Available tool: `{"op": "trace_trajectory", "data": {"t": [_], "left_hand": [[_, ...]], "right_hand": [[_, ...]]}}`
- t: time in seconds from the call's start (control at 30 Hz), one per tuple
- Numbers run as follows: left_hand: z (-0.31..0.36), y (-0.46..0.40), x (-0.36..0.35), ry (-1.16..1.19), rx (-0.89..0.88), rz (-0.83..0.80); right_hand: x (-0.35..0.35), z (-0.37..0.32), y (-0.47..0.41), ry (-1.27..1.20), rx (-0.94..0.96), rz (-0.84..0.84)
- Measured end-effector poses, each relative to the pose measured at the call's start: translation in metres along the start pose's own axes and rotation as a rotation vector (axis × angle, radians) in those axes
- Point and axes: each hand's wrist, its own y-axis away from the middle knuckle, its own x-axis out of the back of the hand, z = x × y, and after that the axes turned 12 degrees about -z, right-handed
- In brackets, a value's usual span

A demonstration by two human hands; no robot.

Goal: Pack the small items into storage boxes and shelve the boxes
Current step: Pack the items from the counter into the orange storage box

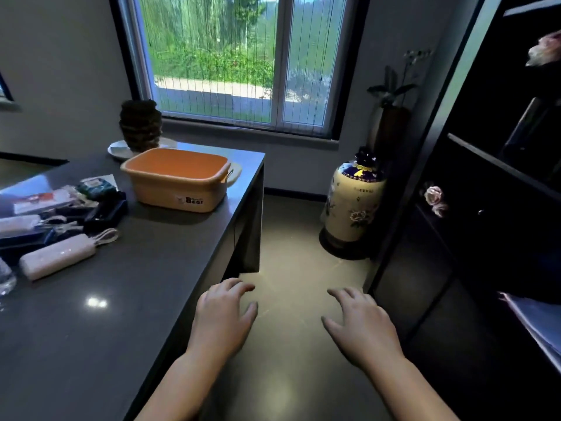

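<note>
An orange plastic storage box (179, 183) with a "Bear" label stands open near the far right corner of the dark grey table (127, 299). Small items lie in a heap at the table's left: a white pouch with a cord (59, 256), dark blue cases (104, 212), a green packet (97, 186) and a white and red package (42, 200). My left hand (224, 314) hovers with fingers spread just past the table's right edge, holding nothing. My right hand (361, 323) is also spread and bare, over the floor. A dark shelf unit (498, 183) stands at the right.
A dark woven object on a white plate (117, 150) sits behind the box. A large painted vase (352, 205) stands on the floor by the shelf unit, with a tall plant vase (391, 129) behind it. A clear bottle (6, 278) is at the left edge. A window fills the back wall.
</note>
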Motion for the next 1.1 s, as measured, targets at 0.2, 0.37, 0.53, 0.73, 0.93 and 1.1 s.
{"op": "trace_trajectory", "data": {"t": [0.2,0.37,0.53,0.73,0.93,1.1], "left_hand": [[0.002,-0.095,0.005,0.071,-0.028,0.033],[-0.010,-0.166,-0.002,0.068,0.050,0.079],[-0.026,-0.220,0.002,0.101,0.243,0.195],[-0.050,-0.249,0.020,0.128,0.477,0.385],[-0.095,-0.234,0.037,0.125,0.703,0.491],[-0.141,-0.223,0.060,0.106,0.822,0.541]], "right_hand": [[0.016,0.004,-0.098,-0.037,0.019,-0.012],[0.022,0.000,-0.196,-0.009,0.136,-0.027],[0.037,-0.025,-0.293,0.043,0.346,-0.072],[0.056,-0.080,-0.373,0.076,0.631,-0.082],[0.044,-0.163,-0.393,0.054,0.971,-0.187],[0.018,-0.234,-0.398,0.052,1.157,-0.321]]}}
